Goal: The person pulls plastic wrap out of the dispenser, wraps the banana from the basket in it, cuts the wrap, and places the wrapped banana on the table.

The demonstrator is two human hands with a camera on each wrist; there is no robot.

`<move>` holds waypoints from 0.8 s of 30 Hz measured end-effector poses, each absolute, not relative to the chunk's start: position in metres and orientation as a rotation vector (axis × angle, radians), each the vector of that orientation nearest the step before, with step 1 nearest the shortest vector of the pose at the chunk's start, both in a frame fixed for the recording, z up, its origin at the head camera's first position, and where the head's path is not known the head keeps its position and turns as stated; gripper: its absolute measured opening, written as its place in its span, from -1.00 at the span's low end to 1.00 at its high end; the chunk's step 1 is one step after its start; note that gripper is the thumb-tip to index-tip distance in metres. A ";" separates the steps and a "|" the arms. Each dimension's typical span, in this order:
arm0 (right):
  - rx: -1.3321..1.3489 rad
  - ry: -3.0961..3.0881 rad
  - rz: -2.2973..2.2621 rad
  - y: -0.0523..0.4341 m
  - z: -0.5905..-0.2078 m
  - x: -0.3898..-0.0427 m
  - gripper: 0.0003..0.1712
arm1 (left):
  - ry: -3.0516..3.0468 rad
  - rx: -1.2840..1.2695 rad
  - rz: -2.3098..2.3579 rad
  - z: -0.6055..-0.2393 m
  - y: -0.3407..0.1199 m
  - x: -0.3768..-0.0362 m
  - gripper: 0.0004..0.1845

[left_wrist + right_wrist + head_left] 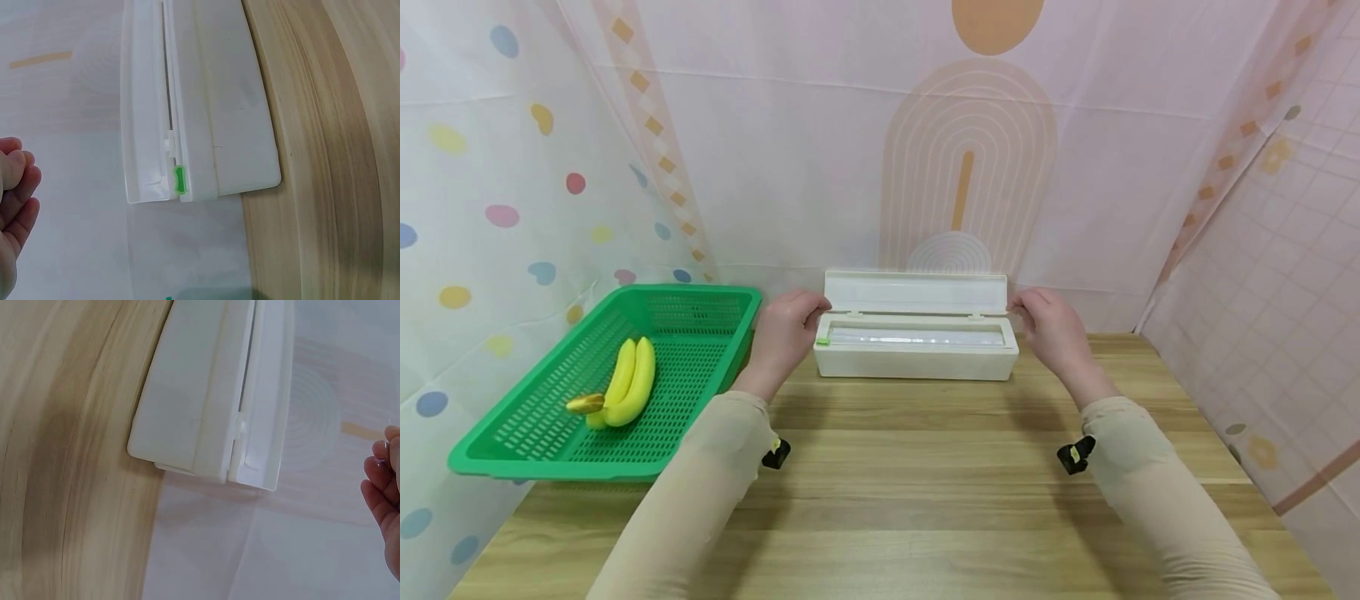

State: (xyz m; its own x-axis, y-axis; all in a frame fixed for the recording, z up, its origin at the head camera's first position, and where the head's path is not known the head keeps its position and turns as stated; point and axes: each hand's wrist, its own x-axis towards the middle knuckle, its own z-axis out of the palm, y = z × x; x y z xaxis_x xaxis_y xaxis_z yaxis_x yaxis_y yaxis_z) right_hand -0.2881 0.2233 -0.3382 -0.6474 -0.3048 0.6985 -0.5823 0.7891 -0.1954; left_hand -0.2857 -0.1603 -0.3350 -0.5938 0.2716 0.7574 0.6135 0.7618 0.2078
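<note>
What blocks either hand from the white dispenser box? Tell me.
Nothing visible does. The left hand and right hand sit at opposite ends of the white dispenser box, beside its raised lid. The green basket lies off to the left.

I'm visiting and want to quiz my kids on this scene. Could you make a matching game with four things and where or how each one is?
Things:
1. bananas
2. white box
3. green basket
4. left hand

States:
A. at the box's left end
B. lid raised, roll showing inside
C. lying in the basket
D. on the table's left edge

Pairs: 1-C, 2-B, 3-D, 4-A
</note>
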 end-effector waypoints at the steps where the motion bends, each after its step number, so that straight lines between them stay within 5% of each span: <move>1: 0.657 -2.300 0.538 0.224 -0.338 -0.288 -0.84 | -2.212 -0.659 -0.588 -0.334 -0.160 -0.285 -0.86; 24: 0.741 -2.172 0.559 0.228 -0.325 -0.283 -0.85 | -2.125 -0.733 -0.578 -0.319 -0.163 -0.279 -0.81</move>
